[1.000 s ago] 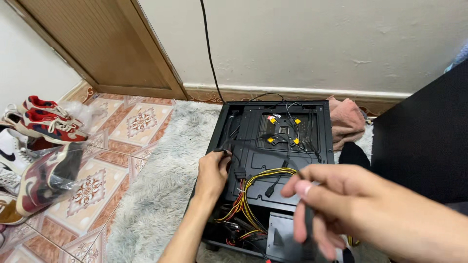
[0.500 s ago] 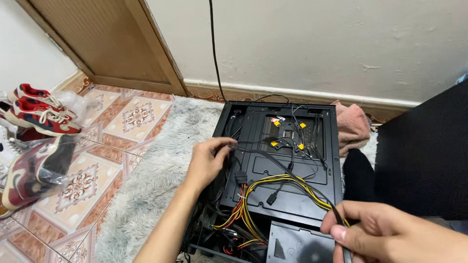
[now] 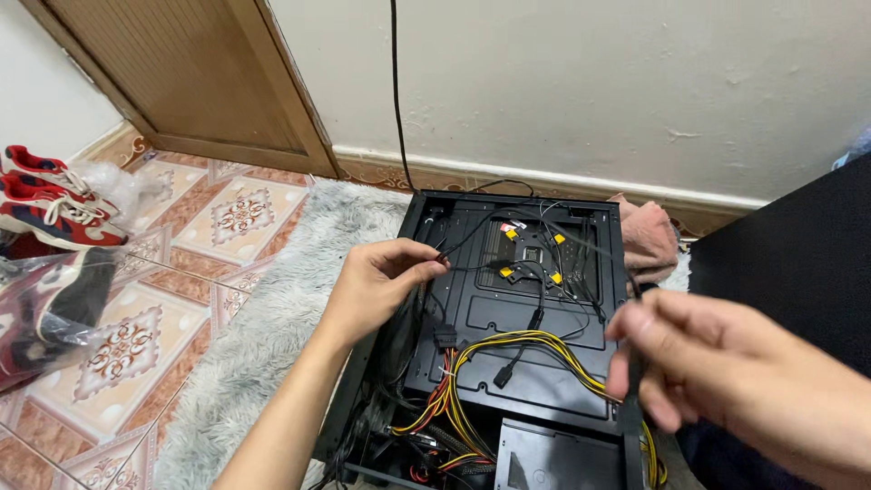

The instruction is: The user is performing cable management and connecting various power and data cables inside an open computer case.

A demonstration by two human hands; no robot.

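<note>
An open black computer case [image 3: 472,313] lies flat on a grey shaggy rug [image 3: 263,336]. Inside it run thin black cables [image 3: 535,272] and a yellow, red and black wire bundle [image 3: 508,345]. My left hand [image 3: 376,281] is at the case's left edge, its fingertips pinched on a thin black cable. My right hand [image 3: 717,377] hovers blurred over the case's right side, fingers closed around a thin black cable that leads up into the case.
A black side panel [image 3: 798,254] stands at the right. A pink cloth [image 3: 649,240] lies behind the case. Red and white sneakers [image 3: 50,204] and a bagged shoe [image 3: 54,304] sit on the patterned tiles at left. A wooden door [image 3: 195,77] is behind.
My left hand has shifted up along the case's left edge and pinched a cable. My right hand has risen from the lower right, pulling its cable up.
</note>
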